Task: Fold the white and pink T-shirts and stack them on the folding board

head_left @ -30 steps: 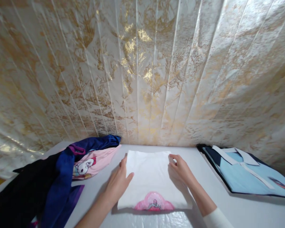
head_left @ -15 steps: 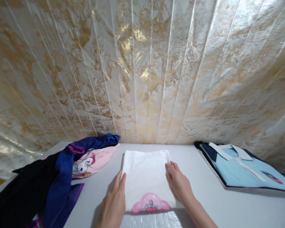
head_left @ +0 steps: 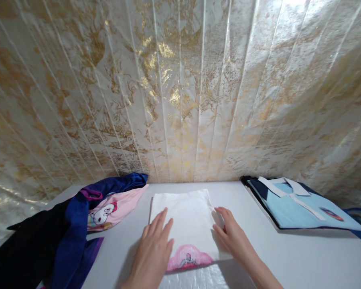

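A folded white garment with a pink print along its near edge (head_left: 183, 224) lies flat on the white table (head_left: 120, 257) in front of me. Over its left side is my left hand (head_left: 153, 245), fingers outstretched and spread; whether they press on the cloth I cannot tell. My right hand (head_left: 233, 235) is by the garment's right edge, thumb and fingers apart, with nothing visibly gripped. Its fingertips are close to the cloth, and contact there is unclear.
Loose dark blue and black clothes (head_left: 75, 224) are heaped at the left, beside a pink garment with a cartoon print (head_left: 120, 208). A stack topped by a folded light blue collared shirt (head_left: 297, 210) lies at the right. Behind the table hangs a shiny gold-patterned sheet (head_left: 180, 100).
My left hand has moved from the garment's left edge onto its top, fingers spreading. My right hand has loosened from the right edge. The view has shifted slightly right.
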The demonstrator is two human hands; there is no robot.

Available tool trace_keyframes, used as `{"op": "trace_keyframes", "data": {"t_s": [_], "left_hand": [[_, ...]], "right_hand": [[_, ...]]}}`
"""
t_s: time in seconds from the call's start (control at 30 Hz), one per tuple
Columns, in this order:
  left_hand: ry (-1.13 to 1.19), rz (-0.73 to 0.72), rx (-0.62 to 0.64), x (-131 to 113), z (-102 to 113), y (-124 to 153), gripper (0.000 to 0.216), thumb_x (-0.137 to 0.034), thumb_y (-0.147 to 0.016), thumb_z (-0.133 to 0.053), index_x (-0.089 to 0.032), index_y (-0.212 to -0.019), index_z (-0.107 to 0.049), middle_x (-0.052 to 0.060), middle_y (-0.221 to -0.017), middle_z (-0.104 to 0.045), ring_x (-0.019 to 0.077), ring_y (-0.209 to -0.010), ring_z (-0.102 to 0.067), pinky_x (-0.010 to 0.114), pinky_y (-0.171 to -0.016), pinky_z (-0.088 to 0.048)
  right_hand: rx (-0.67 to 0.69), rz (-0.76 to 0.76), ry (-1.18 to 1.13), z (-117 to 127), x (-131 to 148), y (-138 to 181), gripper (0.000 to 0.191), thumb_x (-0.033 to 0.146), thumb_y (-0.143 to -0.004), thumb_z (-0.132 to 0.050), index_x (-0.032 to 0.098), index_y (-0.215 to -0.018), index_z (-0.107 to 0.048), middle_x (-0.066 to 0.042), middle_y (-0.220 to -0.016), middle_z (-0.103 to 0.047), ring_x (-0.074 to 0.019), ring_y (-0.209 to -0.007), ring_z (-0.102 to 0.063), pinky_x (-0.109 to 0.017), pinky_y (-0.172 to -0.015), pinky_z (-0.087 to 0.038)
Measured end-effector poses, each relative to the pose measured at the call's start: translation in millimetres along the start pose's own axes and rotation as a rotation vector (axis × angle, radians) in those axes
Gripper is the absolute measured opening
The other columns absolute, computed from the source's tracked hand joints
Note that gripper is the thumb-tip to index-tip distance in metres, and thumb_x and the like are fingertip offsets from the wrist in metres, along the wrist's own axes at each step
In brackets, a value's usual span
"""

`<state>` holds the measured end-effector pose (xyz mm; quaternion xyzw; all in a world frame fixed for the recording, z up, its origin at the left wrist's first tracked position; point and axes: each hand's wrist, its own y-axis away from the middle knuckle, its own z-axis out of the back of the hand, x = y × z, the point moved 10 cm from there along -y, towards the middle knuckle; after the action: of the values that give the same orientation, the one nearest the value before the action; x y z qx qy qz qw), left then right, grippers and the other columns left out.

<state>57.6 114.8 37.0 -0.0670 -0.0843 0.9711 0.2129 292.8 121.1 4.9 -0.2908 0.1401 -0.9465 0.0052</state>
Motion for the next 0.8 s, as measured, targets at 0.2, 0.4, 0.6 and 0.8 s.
{"op": "trace_keyframes", "data": {"t_s": [0.2,0.4,0.6,0.8], "left_hand": [[0.201,-0.265,0.151,-64,-43,-10,0.060,-0.028,-0.090,-0.053,-0.021,-0.148,-0.036,0.008,-0.158,-0.022,0.0273,-0.145,-0.022,0.049,-0.113,-0.029],[0.080,-0.213,0.090,-58,-67,-8,0.065,-0.037,-0.090,-0.053,-0.021,-0.150,-0.033,0.008,-0.158,-0.018,0.0326,-0.144,-0.023,0.050,-0.111,-0.032],[-0.041,-0.073,-0.048,-12,-57,-4,0.065,-0.051,-0.090,-0.050,-0.019,-0.146,-0.040,0.011,-0.155,-0.027,0.0318,-0.140,-0.032,0.048,-0.107,-0.036],[-0.179,0.063,-0.227,33,-47,10,0.061,-0.051,-0.090,-0.048,-0.015,-0.140,-0.050,0.017,-0.152,-0.035,0.0341,-0.137,-0.037,0.050,-0.102,-0.038]], "right_hand": [[-0.014,0.063,0.080,-1,15,34,0.039,0.015,-0.087,-0.040,0.026,-0.124,-0.047,-0.008,-0.126,-0.054,-0.0184,-0.090,-0.069,-0.027,-0.065,-0.054],[0.058,0.011,0.350,-16,11,26,0.026,0.011,-0.093,-0.039,0.024,-0.103,-0.059,-0.004,-0.103,-0.062,-0.0141,-0.057,-0.067,-0.022,-0.041,-0.036],[0.083,-0.001,0.465,-16,7,26,0.018,0.020,-0.096,-0.042,0.025,-0.104,-0.057,-0.001,-0.095,-0.064,-0.0137,-0.054,-0.066,-0.022,-0.041,-0.029],[0.105,-0.073,0.273,-8,-1,14,0.021,0.022,-0.091,-0.045,0.024,-0.109,-0.056,-0.003,-0.092,-0.068,-0.0185,-0.067,-0.068,-0.025,-0.051,-0.036]]}}
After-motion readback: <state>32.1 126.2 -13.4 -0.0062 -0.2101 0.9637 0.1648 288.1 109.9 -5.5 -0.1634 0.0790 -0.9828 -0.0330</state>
